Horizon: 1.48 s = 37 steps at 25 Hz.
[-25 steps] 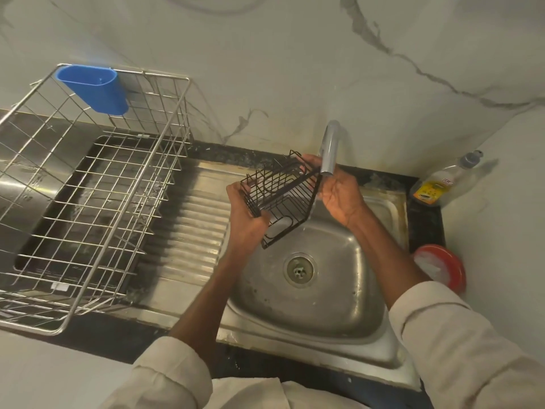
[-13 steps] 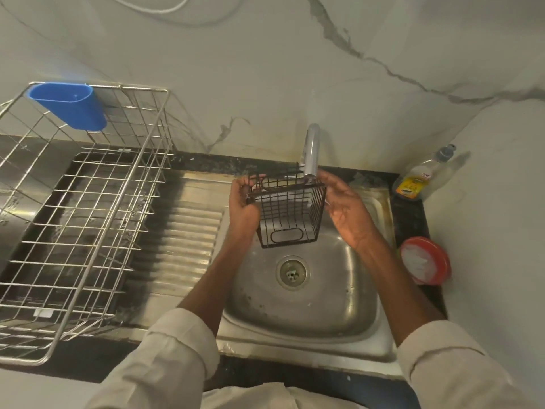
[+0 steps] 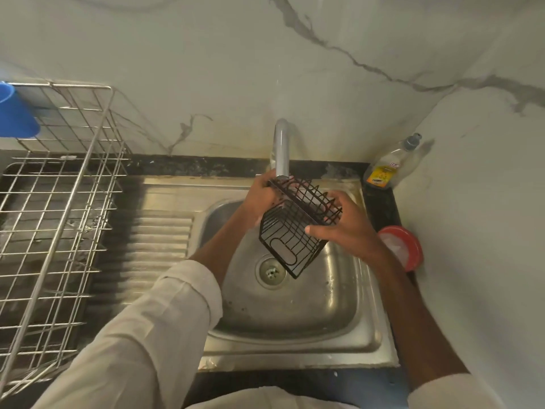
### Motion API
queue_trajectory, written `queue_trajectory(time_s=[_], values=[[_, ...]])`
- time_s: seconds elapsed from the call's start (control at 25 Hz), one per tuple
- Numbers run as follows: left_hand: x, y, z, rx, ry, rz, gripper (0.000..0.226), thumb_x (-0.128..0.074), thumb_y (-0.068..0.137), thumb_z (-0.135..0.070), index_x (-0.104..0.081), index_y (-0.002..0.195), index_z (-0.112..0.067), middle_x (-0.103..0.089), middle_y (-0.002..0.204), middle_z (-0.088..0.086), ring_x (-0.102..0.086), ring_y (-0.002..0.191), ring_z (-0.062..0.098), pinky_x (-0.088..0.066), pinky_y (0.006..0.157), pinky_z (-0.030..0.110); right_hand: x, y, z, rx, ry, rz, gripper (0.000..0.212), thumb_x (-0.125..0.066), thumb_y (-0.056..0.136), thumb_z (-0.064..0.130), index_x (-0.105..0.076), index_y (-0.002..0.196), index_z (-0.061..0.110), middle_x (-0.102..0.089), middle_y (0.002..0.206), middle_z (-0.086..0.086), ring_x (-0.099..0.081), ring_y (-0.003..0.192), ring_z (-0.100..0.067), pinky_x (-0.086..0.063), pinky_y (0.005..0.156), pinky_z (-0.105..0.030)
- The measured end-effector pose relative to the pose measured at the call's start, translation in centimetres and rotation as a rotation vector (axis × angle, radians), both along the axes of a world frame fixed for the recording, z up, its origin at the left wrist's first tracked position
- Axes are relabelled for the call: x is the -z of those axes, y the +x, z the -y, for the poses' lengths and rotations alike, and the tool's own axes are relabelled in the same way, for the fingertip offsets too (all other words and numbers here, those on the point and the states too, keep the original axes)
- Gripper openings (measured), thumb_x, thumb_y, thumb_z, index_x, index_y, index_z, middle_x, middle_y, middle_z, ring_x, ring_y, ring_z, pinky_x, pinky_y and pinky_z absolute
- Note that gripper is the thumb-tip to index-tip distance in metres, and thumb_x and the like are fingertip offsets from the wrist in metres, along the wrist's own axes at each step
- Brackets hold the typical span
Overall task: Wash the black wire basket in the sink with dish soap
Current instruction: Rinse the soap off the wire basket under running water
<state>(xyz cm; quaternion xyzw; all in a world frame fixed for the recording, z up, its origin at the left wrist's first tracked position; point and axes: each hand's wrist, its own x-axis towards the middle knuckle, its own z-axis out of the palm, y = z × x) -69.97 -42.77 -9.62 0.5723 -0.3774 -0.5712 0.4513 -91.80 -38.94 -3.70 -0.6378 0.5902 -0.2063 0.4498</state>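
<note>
The black wire basket (image 3: 290, 231) hangs tilted over the steel sink (image 3: 295, 305), just under the tap spout (image 3: 280, 149). My left hand (image 3: 261, 199) grips its upper left rim near the spout. My right hand (image 3: 346, 228) holds its right side, thumb across the front wires and fingers curled over the top edge. The basket's bottom corner points down toward the drain (image 3: 270, 273). The dish soap bottle (image 3: 392, 165) leans in the back right corner of the counter.
A large steel wire dish rack (image 3: 59, 219) with a blue plastic cup holder (image 3: 14, 113) stands on the left of the ribbed drainboard (image 3: 159, 237). A red-rimmed round container (image 3: 404, 246) sits at the sink's right edge. Marble walls close off the back and right.
The basket has been turned from upright to tilted, its bottom swinging toward the lower right. My right hand has shifted onto its right side. The view has moved left.
</note>
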Motion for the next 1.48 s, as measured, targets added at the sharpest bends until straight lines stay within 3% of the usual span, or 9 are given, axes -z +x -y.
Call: queue_trajectory(time_s=[0.12,0.36,0.56,0.72,0.8,0.92,1.16,1.28,1.48], values=[[0.0,-1.6,0.6,0.043,-0.010,0.095,0.021,-0.069,0.098,0.002,-0.071,0.117,-0.007,-0.077,0.114,0.015,-0.076,0.107,0.025,-0.062,0.091,0.037,0.7,0.4,-1.3,0.224,0.015,0.119,0.074,-0.092,0.073,0.024,-0.052,0.135,0.021,-0.060,0.115,0.012,-0.065,0.103,-0.010,-0.057,0.063,-0.017],[-0.7,-3.8,-2.8,0.149,-0.038,0.243,0.020,-0.053,0.106,0.001,-0.066,0.120,-0.003,-0.067,0.103,0.003,-0.065,0.089,0.005,-0.056,0.093,0.033,1.4,1.4,-3.6,0.651,0.125,0.377,0.079,-0.094,0.068,0.032,-0.047,0.132,0.023,-0.063,0.125,0.001,-0.070,0.107,-0.020,-0.066,0.070,-0.043],[1.8,-3.5,-9.0,-0.236,0.448,0.323,0.046,-0.055,0.109,-0.021,-0.046,0.149,-0.002,-0.056,0.136,0.014,-0.055,0.119,0.026,-0.046,0.095,0.038,1.0,3.5,-5.5,0.773,0.215,0.537,0.092,-0.094,0.073,0.029,-0.035,0.143,0.017,-0.050,0.124,-0.001,-0.061,0.106,-0.015,-0.066,0.080,-0.045],[3.0,-4.4,-10.9,-0.442,0.779,-0.362,0.062,-0.060,0.101,-0.040,-0.043,0.149,-0.004,-0.052,0.144,0.026,-0.057,0.125,0.046,-0.056,0.092,0.059,1.6,6.2,-7.4,0.838,0.206,0.534,0.096,-0.098,0.061,0.044,-0.040,0.132,0.016,-0.056,0.121,0.002,-0.064,0.102,-0.010,-0.065,0.072,-0.035],[2.3,-4.8,-11.0,-0.491,0.734,-0.645,0.054,-0.053,0.101,-0.034,-0.052,0.140,0.003,-0.064,0.123,0.028,-0.065,0.109,0.043,-0.058,0.077,0.057,2.2,6.9,-8.1,0.812,0.242,0.495,0.103,-0.096,0.049,0.064,-0.048,0.128,0.020,-0.064,0.117,0.004,-0.070,0.097,-0.010,-0.065,0.072,-0.038],[2.0,-4.6,-11.4,-0.565,0.707,-0.563,0.051,-0.044,0.105,-0.039,-0.058,0.132,0.002,-0.069,0.116,0.027,-0.067,0.103,0.040,-0.058,0.075,0.053,2.5,6.1,-9.3,0.643,0.229,0.297,0.098,-0.067,0.059,0.091,-0.057,0.126,0.021,-0.071,0.110,0.002,-0.072,0.095,-0.016,-0.062,0.073,-0.039],[3.4,-0.6,-11.3,-0.609,0.686,-0.438,0.045,-0.059,0.091,-0.029,-0.054,0.132,-0.009,-0.062,0.129,0.024,-0.063,0.111,0.044,-0.059,0.086,0.059,5.4,-0.5,-9.4,0.642,0.093,0.164,0.080,-0.044,0.084,0.086,-0.059,0.105,0.011,-0.066,0.087,-0.004,-0.067,0.074,-0.023,-0.053,0.060,-0.037],[2.4,0.6,-12.2,-0.536,0.677,-0.334,0.028,-0.059,0.096,-0.027,-0.056,0.114,-0.006,-0.063,0.102,0.020,-0.064,0.094,0.037,-0.055,0.075,0.050,5.3,-1.2,-5.8,0.545,0.279,0.275,0.057,-0.042,0.104,0.061,-0.065,0.119,0.012,-0.069,0.112,-0.005,-0.065,0.100,-0.024,-0.054,0.079,-0.039],[2.1,2.1,-13.7,-0.420,0.704,-0.308,0.051,-0.064,0.086,-0.036,-0.062,0.127,-0.005,-0.068,0.119,0.021,-0.065,0.099,0.037,-0.056,0.085,0.045,6.5,0.7,-2.4,0.270,0.743,0.294,0.092,-0.066,0.082,0.078,-0.050,0.148,0.017,-0.060,0.141,-0.018,-0.064,0.121,-0.036,-0.055,0.096,-0.052]])
